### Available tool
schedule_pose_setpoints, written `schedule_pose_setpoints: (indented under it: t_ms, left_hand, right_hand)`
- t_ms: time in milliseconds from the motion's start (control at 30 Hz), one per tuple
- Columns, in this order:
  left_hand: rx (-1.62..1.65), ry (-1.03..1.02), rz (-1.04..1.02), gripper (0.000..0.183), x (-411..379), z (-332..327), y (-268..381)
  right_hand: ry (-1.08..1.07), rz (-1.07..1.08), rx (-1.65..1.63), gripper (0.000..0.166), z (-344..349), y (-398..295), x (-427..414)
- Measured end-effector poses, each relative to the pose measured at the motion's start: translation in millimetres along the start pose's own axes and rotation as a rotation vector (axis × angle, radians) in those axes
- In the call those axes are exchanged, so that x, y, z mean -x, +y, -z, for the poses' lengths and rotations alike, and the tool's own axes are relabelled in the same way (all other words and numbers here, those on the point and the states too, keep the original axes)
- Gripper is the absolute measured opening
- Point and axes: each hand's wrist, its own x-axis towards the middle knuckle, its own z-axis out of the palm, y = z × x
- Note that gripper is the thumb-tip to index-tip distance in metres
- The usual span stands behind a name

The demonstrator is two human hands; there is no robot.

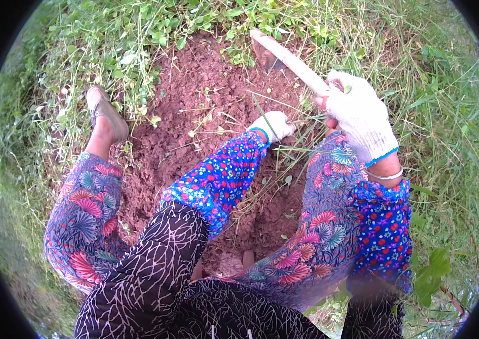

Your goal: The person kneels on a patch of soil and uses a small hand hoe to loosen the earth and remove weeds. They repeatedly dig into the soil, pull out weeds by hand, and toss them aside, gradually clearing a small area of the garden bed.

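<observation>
My right hand (354, 112), in a white knit work glove, grips the pale wooden handle (294, 61) of a short-handled hoe. The hoe's soil-stained metal blade (268, 57) hangs under the far end of the handle, close to the edge of the weeds. Lower and to the left, my left hand (275, 126) wears a matching glove. Its fingers are closed around grass stems (303, 127) beside my right leg, though the fingertips are partly hidden. Dug reddish-brown soil (205, 97) lies beneath both hands, with loose pulled weeds (205, 125) scattered on it.
Leafy weeds (137, 46) border the soil at the top and left. Taller grass (430, 93) covers the right side. My left foot in a muddy shoe (108, 114) rests at the soil's left edge. My legs in patterned trousers (324, 212) frame the soil on both sides.
</observation>
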Motion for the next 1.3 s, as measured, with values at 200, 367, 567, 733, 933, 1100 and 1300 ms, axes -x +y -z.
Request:
schedule_pose_setpoints:
  t_ms: [200,367,567,733,933,1100,1300]
  left_hand:
    - [-0.138,-0.446,-0.141,0.034,156.9,-44.9,-1.0]
    - [-0.405,-1.061,-0.103,0.036,254.2,-53.7,-4.7]
    - [-0.334,-0.033,-0.129,0.032,139.4,29.7,33.8]
    - [-0.234,0.137,-0.211,0.036,32.8,3.2,-9.4]
    - [0.379,-0.351,0.158,0.027,30.2,-72.0,-17.5]
    - [-0.315,-0.705,-0.068,0.026,173.2,-75.4,40.6]
    - [-0.262,0.140,-0.042,0.032,121.1,-32.5,36.1]
  right_hand:
    - [-0.094,-0.168,-0.106,0.029,3.5,-6.3,-1.2]
    - [-0.045,-0.062,-0.030,0.026,-2.9,-2.0,-2.2]
    - [-0.106,-0.128,-0.084,0.026,2.1,-8.6,-2.1]
    - [-0.038,-0.036,-0.010,0.029,-1.7,-8.9,-1.2]
    - [-0.015,-0.044,-0.009,0.031,2.0,-5.7,4.7]
    - [-0.005,-0.013,-0.054,0.028,-8.1,-1.0,0.8]
    - [-0.022,-0.034,0.006,0.029,-1.2,-8.0,1.8]
